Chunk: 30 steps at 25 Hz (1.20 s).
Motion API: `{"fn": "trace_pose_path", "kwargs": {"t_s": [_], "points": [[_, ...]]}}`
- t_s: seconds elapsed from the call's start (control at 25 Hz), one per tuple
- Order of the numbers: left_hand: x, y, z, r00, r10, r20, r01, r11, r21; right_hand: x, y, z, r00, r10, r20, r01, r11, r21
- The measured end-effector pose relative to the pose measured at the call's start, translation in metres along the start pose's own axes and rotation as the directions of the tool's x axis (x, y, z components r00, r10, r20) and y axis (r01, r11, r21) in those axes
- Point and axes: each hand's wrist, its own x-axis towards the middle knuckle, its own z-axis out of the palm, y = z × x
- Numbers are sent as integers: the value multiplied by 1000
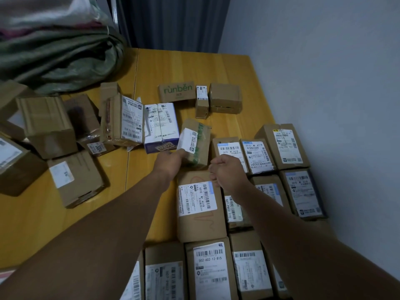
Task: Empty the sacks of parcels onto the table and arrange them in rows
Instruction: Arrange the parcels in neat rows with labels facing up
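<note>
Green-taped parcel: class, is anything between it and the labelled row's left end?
Nothing visible. The left hand holds the green-taped parcel close beside the row's end box; the right hand is over that box, not between.

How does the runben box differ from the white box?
The runben box is brown cardboard with green lettering; the white box is white with a purple side. The white box shows a shipping label on top; the runben box shows none. Both lie on the table.

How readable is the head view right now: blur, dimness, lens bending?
Head view: dim light, no glare; wide-angle stretch toward the frame edges; the brown cardboard boxes at left are blurred; the white label on the near brown cardboard parcel reads clearly.
</note>
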Motion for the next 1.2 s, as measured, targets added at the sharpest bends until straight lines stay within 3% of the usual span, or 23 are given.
{"fn": "trace_pose_path", "kwargs": {"t_s": [0.08,0.16,0.24,0.32,0.52,0.72,0.76,0.8,0.84,0.88,0.92,0.96,1.04,1.12,1.2], "points": [[-2,-3,-2,998,54,-14,-53,997,56,0,2,0,1000,3,-3,-3,1000,-3],[-7,-4,-2,975,214,-52,-208,973,102,-1,1,1,1000,8,-21,-8,1000,8],[-12,-5,-5,870,490,-59,-450,837,312,1,-2,4,998,12,-58,-10,999,35],[-16,-4,-7,759,651,10,-568,656,497,4,-11,9,993,0,-119,11,996,89],[-27,2,-14,628,770,113,-683,475,555,3,-38,7,976,-16,-217,60,978,199],[-32,8,-20,558,819,132,-733,411,541,9,-39,6,974,150,-167,-74,919,388],[-28,9,-18,583,810,63,-716,476,511,12,-36,8,973,169,-160,-85,899,430],[-25,12,-16,653,755,-55,-665,607,435,15,-34,11,972,182,-149,-92,877,472],[-23,18,-13,772,609,-183,-565,788,244,17,-33,14,972,188,-141,-90,853,515],[-24,25,-11,909,368,-197,-387,920,-63,20,-32,15,972,194,-132,-92,832,548],[-23,28,-8,986,148,-77,-165,930,-330,21,-32,17,974,195,-115,-97,819,566],[-25,28,-5,996,30,80,10,889,-458,22,-31,19,977,193,-95,-108,821,560],[-29,26,1,976,18,217,77,903,-423,22,-30,21,984,178,-32,-138,856,498],[-27,27,7,983,54,177,18,924,-381,24,-27,18,983,181,15,-171,897,407],[-16,29,8,992,71,107,-30,938,-345,28,-25,7,981,189,-36,-174,951,256]]}}
